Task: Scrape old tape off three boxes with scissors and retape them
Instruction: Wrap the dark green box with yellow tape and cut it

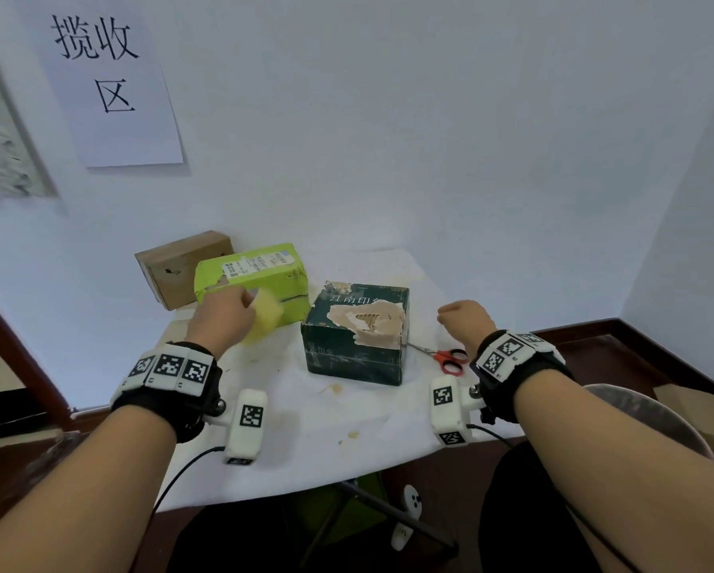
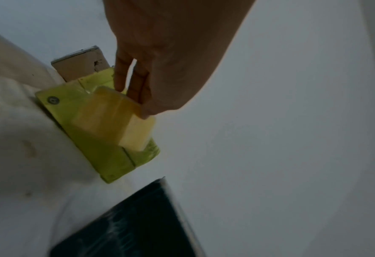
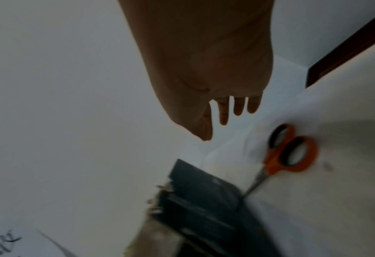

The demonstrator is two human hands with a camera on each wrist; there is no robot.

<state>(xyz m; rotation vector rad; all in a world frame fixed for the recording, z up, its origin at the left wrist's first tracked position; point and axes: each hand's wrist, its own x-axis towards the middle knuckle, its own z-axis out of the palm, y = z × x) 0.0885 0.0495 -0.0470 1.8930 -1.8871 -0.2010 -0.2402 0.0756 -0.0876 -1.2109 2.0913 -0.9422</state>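
Observation:
Three boxes stand on the white-covered table (image 1: 305,428): a brown box (image 1: 181,266) at the back left, a light green box (image 1: 260,275) in front of it, and a dark green box (image 1: 355,337) with a torn top in the middle. My left hand (image 1: 239,312) pinches a yellowish roll of tape (image 1: 262,322) and holds it in front of the green box (image 2: 89,139); the fingers (image 2: 138,90) grip the tape roll's (image 2: 116,120) upper edge. My right hand (image 1: 463,316) hovers with relaxed fingers (image 3: 237,107), holding nothing, above the orange-handled scissors (image 1: 450,359), which lie beside the dark box (image 3: 204,191).
A paper sign (image 1: 111,84) hangs on the wall at the left. A metal basin (image 1: 653,419) sits right of the table near my right forearm, with cardboard (image 1: 698,411) on the floor behind it. The table's near edge is just below my wrists.

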